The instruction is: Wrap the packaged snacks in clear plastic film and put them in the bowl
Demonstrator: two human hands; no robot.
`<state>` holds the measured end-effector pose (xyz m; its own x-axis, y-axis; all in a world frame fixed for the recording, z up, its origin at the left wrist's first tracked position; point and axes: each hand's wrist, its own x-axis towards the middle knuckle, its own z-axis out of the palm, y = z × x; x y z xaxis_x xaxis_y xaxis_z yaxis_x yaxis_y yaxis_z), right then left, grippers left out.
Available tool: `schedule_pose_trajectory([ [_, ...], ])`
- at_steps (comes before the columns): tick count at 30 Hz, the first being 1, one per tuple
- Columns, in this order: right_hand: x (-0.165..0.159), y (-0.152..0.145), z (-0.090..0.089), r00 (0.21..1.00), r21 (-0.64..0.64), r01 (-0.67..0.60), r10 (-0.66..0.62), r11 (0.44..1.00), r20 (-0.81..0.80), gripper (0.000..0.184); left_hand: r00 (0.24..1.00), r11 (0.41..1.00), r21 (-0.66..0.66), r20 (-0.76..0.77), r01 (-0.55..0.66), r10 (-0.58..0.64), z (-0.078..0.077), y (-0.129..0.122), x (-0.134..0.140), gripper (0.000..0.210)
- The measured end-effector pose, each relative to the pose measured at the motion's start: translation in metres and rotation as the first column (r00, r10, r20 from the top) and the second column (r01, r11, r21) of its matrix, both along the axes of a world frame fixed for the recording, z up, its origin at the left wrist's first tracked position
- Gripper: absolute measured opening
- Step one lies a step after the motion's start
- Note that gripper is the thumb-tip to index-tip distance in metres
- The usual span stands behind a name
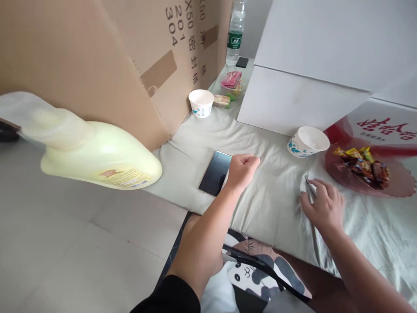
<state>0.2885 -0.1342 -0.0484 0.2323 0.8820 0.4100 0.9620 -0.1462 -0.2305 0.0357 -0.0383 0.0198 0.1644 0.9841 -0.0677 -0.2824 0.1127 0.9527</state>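
Observation:
My left hand (243, 171) is closed in a fist on the pale green cloth (270, 191), beside a dark smartphone (213, 173) lying flat. Whatever its fingers may hold is hidden. To the right, my right hand (325, 206) rests low over the cloth with thumb and fingers closed around a slim, pointed metallic tool (310, 190); the palm covers part of it. Beyond that hand stands a white paper bowl (308, 142) with a blue-green leaf print. A pink dish (404, 180) of wrapped snacks (365, 167) sits to its right.
A large pump bottle (100, 152) looms at the left, before a cardboard box (130, 56). Farther back are a second paper bowl (201, 103), a small packet (222, 101), a tub of snacks (233, 82) and a water bottle (235, 34). White boxes (293, 98) line the back right.

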Motion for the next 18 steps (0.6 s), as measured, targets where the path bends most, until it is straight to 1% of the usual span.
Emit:
schedule_pose_trajectory([
  [1,-0.013,0.015,0.007,0.994,0.013,-0.110,0.110,0.994,-0.008,0.039,0.993,0.994,-0.109,0.119,0.002,0.011,0.004,0.005,-0.006,0.042],
  [2,-0.029,0.032,0.014,0.976,0.020,-0.216,0.216,0.976,-0.026,0.037,0.969,0.974,-0.221,0.246,0.054,0.002,0.008,0.011,-0.012,0.042],
  [3,-0.047,0.053,0.022,0.952,0.001,-0.303,0.303,0.953,-0.053,0.035,0.927,0.938,-0.311,0.374,0.153,-0.027,0.010,0.016,-0.018,0.041],
  [4,-0.067,0.077,0.029,0.930,-0.023,-0.363,0.360,0.931,-0.078,0.035,0.866,0.893,-0.357,0.495,0.275,-0.069,0.012,0.021,-0.022,0.041],
  [5,-0.088,0.103,0.036,0.913,-0.052,-0.403,0.397,0.914,-0.098,0.034,0.792,0.845,-0.358,0.599,0.397,-0.118,0.013,0.026,-0.026,0.041],
  [6,-0.109,0.131,0.041,0.898,-0.105,-0.436,0.425,0.894,-0.114,0.036,0.714,0.804,-0.325,0.681,0.497,-0.166,0.012,0.030,-0.029,0.042],
  [7,-0.129,0.160,0.046,0.897,-0.159,-0.441,0.426,0.883,-0.120,0.038,0.640,0.772,-0.279,0.740,0.571,-0.206,0.011,0.034,-0.031,0.043],
  [8,-0.148,0.191,0.049,0.908,-0.210,-0.419,0.405,0.883,-0.108,0.041,0.570,0.748,-0.229,0.788,0.623,-0.234,0.009,0.038,-0.032,0.044],
  [11,-0.192,0.279,0.056,0.928,-0.385,-0.354,0.371,0.852,-0.033,0.051,0.366,0.690,-0.075,0.886,0.720,-0.286,0.002,0.044,-0.033,0.047],
  [12,-0.203,0.305,0.058,0.929,-0.433,-0.333,0.370,0.837,0.000,0.052,0.308,0.656,-0.021,0.894,0.754,-0.326,0.000,0.044,-0.034,0.048],
  [13,-0.211,0.328,0.059,0.926,-0.444,-0.336,0.378,0.831,0.007,0.051,0.263,0.617,0.027,0.889,0.787,-0.375,-0.002,0.043,-0.035,0.049],
  [15,-0.224,0.365,0.060,0.919,-0.458,-0.347,0.395,0.818,0.009,0.048,0.216,0.541,0.086,0.856,0.837,-0.470,-0.006,0.040,-0.038,0.053],
  [16,-0.228,0.378,0.060,0.921,-0.465,-0.342,0.389,0.817,0.008,0.047,0.209,0.522,0.100,0.841,0.847,-0.500,-0.008,0.039,-0.040,0.054],
  [17,-0.231,0.389,0.058,0.926,-0.475,-0.328,0.378,0.817,0.011,0.046,0.211,0.523,0.108,0.832,0.845,-0.513,-0.010,0.037,-0.042,0.055],
  [18,-0.233,0.396,0.055,0.933,-0.480,-0.307,0.360,0.822,0.020,0.046,0.220,0.539,0.113,0.829,0.834,-0.514,-0.012,0.036,-0.045,0.055],
])
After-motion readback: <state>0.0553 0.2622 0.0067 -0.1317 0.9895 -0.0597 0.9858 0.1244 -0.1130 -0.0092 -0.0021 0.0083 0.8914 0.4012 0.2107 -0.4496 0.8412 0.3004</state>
